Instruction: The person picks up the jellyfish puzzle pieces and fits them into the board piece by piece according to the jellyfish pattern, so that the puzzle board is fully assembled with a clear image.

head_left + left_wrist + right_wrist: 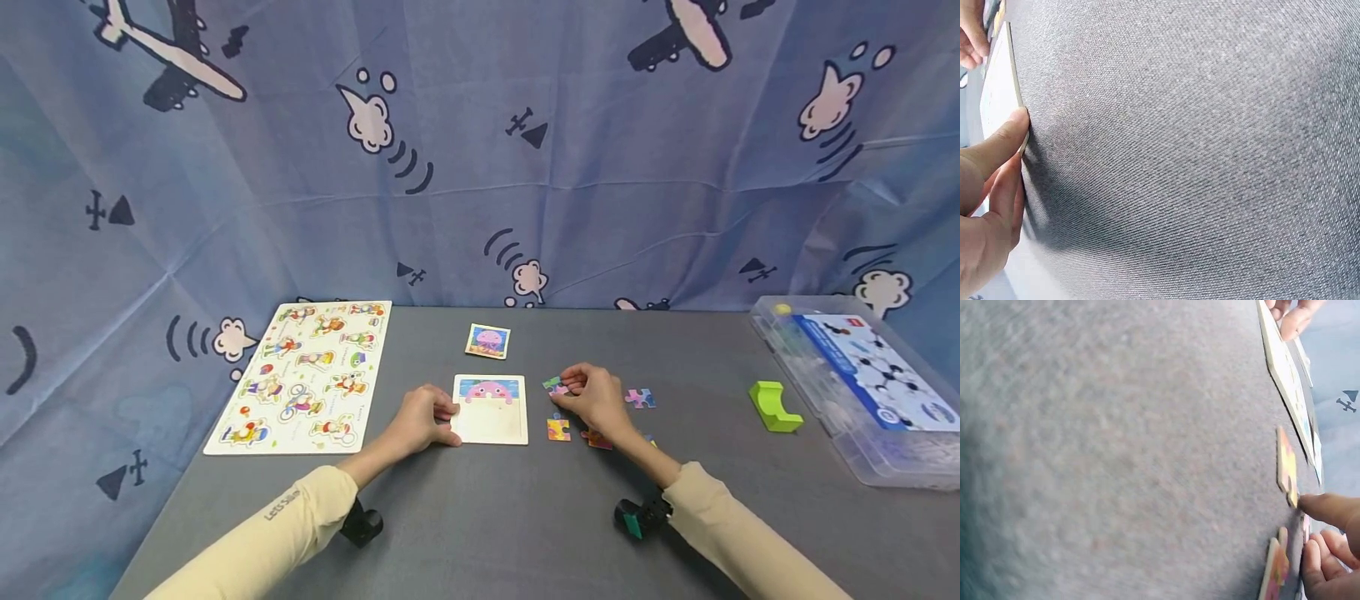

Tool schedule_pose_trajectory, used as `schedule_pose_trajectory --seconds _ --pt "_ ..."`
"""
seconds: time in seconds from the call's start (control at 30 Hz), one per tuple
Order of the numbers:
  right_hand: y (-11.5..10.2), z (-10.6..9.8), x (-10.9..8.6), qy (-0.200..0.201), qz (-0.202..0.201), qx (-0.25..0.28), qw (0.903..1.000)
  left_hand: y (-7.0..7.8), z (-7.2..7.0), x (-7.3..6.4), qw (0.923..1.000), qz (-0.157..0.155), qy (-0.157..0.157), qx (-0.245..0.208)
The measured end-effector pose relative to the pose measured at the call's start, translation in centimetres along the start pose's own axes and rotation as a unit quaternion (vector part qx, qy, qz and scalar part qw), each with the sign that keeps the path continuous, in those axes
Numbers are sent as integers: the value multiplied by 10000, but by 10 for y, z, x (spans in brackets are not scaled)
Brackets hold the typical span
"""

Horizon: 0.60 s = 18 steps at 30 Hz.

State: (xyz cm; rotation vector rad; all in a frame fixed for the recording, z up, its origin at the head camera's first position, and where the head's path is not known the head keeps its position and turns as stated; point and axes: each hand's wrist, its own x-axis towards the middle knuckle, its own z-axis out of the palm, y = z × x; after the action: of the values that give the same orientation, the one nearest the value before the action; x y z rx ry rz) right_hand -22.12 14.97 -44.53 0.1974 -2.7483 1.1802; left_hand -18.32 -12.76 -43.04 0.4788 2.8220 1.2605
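Note:
My left hand (422, 421) holds the lower left corner of a square puzzle board (491, 427), thumb and fingers at its edge in the left wrist view. The board's top strip shows part of a pink animal on blue; below it the surface is pale and bare. My right hand (596, 402) pinches a green and pink jigsaw piece (553, 384) just right of the board, partly hidden by the fingers. A yellow-orange piece (1286, 464) lies close to the thumb. A red-orange piece (598, 440) sits under the right wrist, and a pink-purple piece (640, 398) lies farther right.
A small picture tile (487, 342) of a pink sea animal lies behind the board. To the left is a large animal puzzle board (255, 400). A green curved block (772, 408) and a clear plastic case (847, 450) stand right. A patterned curtain (450, 217) hangs behind.

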Motion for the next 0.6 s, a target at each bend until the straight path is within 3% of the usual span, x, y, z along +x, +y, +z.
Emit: schedule_pose_trajectory --seconds 0.23,0.37,0.6 --pt "1 -6 -2 -242 -78 351 9991 0 1 0 9999 -94 -16 51" --pt "1 -7 -3 -135 -36 165 9998 0 1 0 9999 -143 -39 70" --pt "4 -8 -3 53 -323 158 9993 1 0 1 9999 -140 -52 74"
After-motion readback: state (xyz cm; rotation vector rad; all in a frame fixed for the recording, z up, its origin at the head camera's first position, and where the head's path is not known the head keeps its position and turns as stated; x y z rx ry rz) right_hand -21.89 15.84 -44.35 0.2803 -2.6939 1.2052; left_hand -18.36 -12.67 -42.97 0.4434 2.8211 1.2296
